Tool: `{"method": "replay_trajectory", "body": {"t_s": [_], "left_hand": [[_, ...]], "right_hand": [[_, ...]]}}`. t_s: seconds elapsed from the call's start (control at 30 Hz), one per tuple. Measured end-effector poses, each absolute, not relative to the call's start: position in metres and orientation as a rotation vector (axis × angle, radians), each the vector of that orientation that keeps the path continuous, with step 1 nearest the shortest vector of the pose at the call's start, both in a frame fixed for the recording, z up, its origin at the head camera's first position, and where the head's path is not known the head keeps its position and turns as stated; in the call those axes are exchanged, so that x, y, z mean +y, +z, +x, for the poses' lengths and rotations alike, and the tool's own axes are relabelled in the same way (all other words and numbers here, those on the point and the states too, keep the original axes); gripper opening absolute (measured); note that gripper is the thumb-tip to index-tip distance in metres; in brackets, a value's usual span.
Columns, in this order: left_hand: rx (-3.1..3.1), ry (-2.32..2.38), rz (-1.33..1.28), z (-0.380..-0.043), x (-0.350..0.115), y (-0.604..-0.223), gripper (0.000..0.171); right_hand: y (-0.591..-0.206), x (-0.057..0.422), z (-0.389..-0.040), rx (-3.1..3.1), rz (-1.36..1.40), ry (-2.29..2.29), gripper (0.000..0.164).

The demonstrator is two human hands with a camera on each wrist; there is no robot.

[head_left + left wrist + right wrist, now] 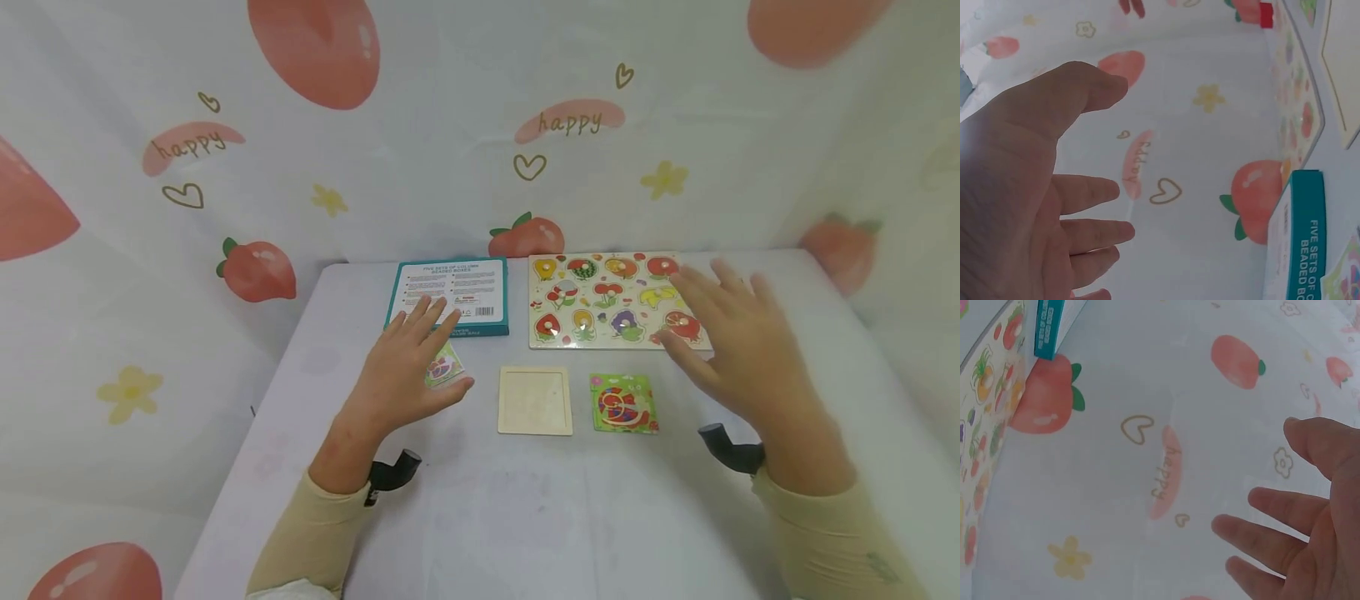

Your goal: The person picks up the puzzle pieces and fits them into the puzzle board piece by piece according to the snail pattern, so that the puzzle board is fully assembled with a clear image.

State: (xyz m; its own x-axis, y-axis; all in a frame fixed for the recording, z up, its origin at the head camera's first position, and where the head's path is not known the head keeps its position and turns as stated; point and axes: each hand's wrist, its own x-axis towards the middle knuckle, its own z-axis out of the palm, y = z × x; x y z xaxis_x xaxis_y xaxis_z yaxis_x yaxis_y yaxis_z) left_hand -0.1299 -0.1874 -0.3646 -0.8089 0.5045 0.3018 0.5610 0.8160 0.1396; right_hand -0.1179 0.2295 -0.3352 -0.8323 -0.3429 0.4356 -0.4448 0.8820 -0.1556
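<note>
Both hands hover with fingers spread, holding nothing: left hand (405, 367) just over a small card (444, 367), right hand (738, 350) beside the fruit board (600, 300), perhaps ready to reach.

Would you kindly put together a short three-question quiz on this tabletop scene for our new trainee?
1. True or false: the right hand grips a puzzle piece.
2. Which thing lies directly between the left hand and the snail puzzle? A) the teal box B) the empty wooden tray C) the fruit board
3. Fill in: a small card lies partly hidden under the ____ hand.

Key:
1. False; its fingers are spread and hold nothing, above the fruit board's right end.
2. B
3. left
</note>
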Motion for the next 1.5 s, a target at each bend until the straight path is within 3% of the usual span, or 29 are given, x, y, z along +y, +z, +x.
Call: {"method": "replay_trajectory", "body": {"t_s": [0.27,0.53,0.9,1.23,1.5], "left_hand": [[-2.824,-0.392,-0.877,-0.136,-0.179,-0.374,0.081],[-2.993,-0.846,-0.974,-0.135,-0.166,-0.388,0.076],[-3.042,-1.275,-0.833,-0.143,-0.156,-0.417,0.068],[-3.189,-1.268,-0.629,-0.149,-0.147,-0.438,0.074],[-3.219,-1.19,-0.672,-0.151,-0.144,-0.452,0.074]], "right_hand": [[-0.342,0.219,-0.12,-2.588,0.675,0.365,0.076],[-0.346,0.208,-0.115,-2.653,0.709,0.366,0.083],[-0.359,0.196,-0.117,-2.716,0.77,0.362,0.079],[-0.373,0.188,-0.127,-2.993,0.714,0.432,0.074],[-0.389,0.184,-0.134,-3.066,0.716,0.473,0.072]]}}
